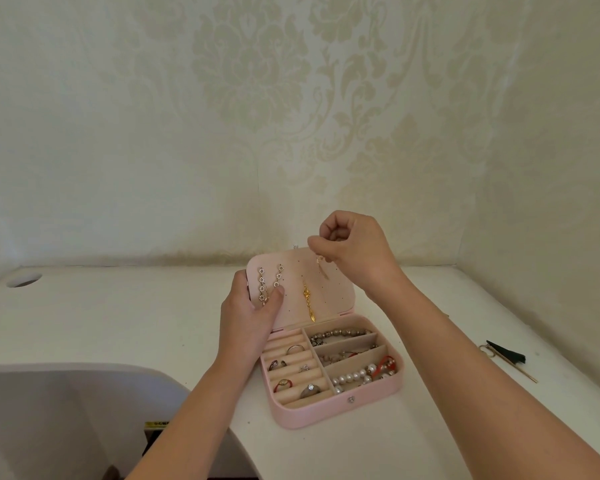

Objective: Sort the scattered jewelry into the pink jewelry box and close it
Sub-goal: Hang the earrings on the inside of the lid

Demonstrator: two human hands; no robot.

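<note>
soft, even, warm-toned light, moderately bright. a faint shadow lies under the front of the box (326, 415). detail is sharpest at the box; wide-angle distortion bows the table (118, 323) edge behind it and leans the wall (291, 116) corner to its right.

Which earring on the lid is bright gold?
The leaf-tipped drop at the lid's centre; the two flower-chain earrings by the left hand are silvery, and the thin one under the right hand is pale.
</note>
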